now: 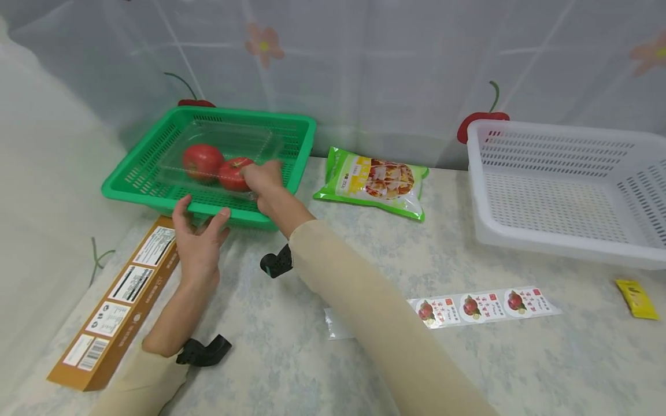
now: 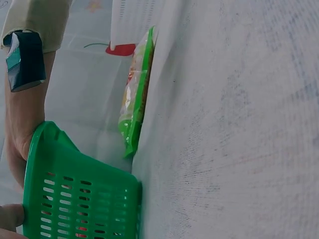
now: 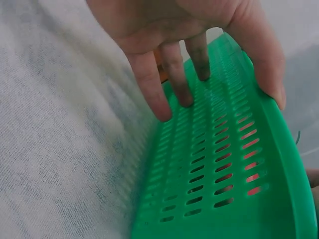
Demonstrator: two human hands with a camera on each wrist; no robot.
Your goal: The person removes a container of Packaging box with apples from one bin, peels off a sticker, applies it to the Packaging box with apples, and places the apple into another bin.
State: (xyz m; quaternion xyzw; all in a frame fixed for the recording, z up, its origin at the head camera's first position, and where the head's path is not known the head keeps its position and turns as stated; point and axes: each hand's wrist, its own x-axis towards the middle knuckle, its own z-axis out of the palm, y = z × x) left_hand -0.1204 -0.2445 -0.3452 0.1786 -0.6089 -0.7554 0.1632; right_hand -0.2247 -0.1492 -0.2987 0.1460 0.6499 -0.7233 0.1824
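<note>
In the head view a green basket (image 1: 179,199) holds a clear plastic box (image 1: 244,132) with two red tomatoes (image 1: 202,159) showing in it. My right hand (image 1: 266,180) reaches over the basket's front right and grips the box's right side, right by the nearer tomato; most of its fingers are hidden. At the front rim is my left hand (image 1: 200,248), fingers spread. From the right wrist view, several straight fingers of the left hand (image 3: 172,69) lie along the basket's slotted outer wall (image 3: 199,164), and one digit rests at the rim.
A long brown box (image 1: 125,300) lies left of the left arm. Right of the basket lies a green snack bag (image 1: 374,182). A strip of fruit stickers (image 1: 484,309) lies mid-table, with a white basket (image 1: 551,248) and a small yellow packet (image 1: 637,299) at the right.
</note>
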